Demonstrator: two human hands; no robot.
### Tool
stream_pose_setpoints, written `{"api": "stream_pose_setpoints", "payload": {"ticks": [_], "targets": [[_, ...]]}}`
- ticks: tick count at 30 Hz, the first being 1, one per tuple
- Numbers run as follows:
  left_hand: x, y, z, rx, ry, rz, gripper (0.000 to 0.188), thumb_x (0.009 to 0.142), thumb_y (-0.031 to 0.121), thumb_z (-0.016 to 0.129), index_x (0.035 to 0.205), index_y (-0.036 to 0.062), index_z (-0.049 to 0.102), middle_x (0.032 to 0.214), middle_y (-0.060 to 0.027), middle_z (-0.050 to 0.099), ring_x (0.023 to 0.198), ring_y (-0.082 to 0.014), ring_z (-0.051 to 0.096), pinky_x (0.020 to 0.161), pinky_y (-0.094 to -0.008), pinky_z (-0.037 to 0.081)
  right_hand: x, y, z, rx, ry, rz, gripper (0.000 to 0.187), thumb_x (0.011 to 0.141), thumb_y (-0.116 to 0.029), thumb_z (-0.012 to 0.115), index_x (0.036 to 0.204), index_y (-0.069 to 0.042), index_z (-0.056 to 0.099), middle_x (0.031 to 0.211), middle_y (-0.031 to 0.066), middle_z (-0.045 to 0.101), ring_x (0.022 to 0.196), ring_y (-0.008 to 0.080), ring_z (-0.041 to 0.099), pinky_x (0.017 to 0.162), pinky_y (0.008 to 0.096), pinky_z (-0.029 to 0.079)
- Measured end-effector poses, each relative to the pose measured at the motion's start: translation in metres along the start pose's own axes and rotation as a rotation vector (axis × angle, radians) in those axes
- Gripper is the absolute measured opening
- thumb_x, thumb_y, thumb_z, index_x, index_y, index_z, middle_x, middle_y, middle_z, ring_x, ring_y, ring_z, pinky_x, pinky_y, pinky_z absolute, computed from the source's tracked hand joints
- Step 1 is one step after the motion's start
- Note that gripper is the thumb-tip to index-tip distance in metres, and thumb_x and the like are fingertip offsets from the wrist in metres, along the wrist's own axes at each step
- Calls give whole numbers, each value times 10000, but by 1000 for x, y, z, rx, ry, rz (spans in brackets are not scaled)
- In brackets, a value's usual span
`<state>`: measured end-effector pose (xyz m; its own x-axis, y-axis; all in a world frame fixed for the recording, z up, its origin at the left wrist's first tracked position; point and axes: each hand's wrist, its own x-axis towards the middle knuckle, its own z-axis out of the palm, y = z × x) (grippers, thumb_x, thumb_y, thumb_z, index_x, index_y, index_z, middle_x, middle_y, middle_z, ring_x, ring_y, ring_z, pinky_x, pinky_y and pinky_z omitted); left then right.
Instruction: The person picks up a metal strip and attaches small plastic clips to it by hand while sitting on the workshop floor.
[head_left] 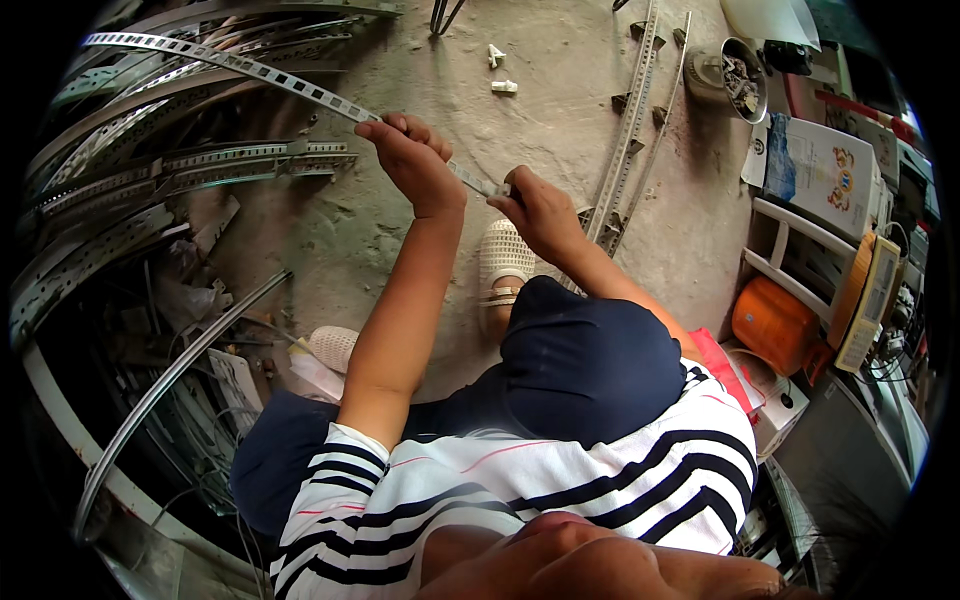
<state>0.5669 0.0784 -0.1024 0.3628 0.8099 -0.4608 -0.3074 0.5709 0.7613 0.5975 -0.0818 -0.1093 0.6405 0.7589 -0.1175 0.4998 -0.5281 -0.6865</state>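
Observation:
A long metal strip (270, 77) with a row of square slots runs from the upper left down to my hands. My left hand (412, 165) is closed around it, with the fingers curled over the top. Closer to my knees, my right hand (542, 212) pinches the strip's near end between thumb and fingers. A small dark bit shows at those fingertips, too small to name. Between the two hands a short stretch of the strip is bare. Beneath it lies the concrete floor, with my light woven shoe (507, 250) just below the right hand.
Slotted metal rails (250, 160) lie piled at left. More rails (632, 120) with dark brackets lie on the floor ahead. Two small white pieces (503, 87) lie nearby. A metal can (742, 80) of scraps, a printed carton (815, 175) and an orange container (772, 325) stand at right.

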Motion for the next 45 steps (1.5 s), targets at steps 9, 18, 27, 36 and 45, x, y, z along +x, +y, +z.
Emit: {"api": "stream_pose_setpoints", "payload": {"ticks": [9,18,27,36,45], "targets": [[-2,18,-3,-112,-93,-52,512,933,647,355,785,157,336,586,65,213,484,-82,134,453,-262,130,16,-5,-16,-211,-57,-286,328,831,-334,671,730,-83,484,643,75,539,604,275,573,502,395,440],[-5,29,6,-116,-51,16,520,950,643,297,775,155,330,584,61,212,488,-88,123,453,-269,126,23,-20,-16,-196,120,-249,295,822,-262,659,653,-97,482,552,56,514,526,264,552,475,391,423],[-5,25,8,-73,-77,-15,565,916,699,273,777,152,309,564,60,190,471,-80,115,438,-268,121,25,-5,-15,-257,145,-383,257,794,-232,661,631,-106,507,535,53,521,508,238,551,464,371,436],[-13,32,7,-82,-178,3,511,946,640,316,782,156,320,590,52,192,496,-90,113,457,-271,121,44,9,-23,-221,31,-697,280,776,-235,655,610,-109,469,551,43,515,516,217,554,469,351,445],[-2,36,8,-82,-51,61,504,953,634,305,783,160,317,578,54,192,497,-94,111,456,-279,119,46,-3,-15,-154,-5,-417,275,838,-245,609,638,-86,508,556,79,542,540,289,571,493,405,457]]}}
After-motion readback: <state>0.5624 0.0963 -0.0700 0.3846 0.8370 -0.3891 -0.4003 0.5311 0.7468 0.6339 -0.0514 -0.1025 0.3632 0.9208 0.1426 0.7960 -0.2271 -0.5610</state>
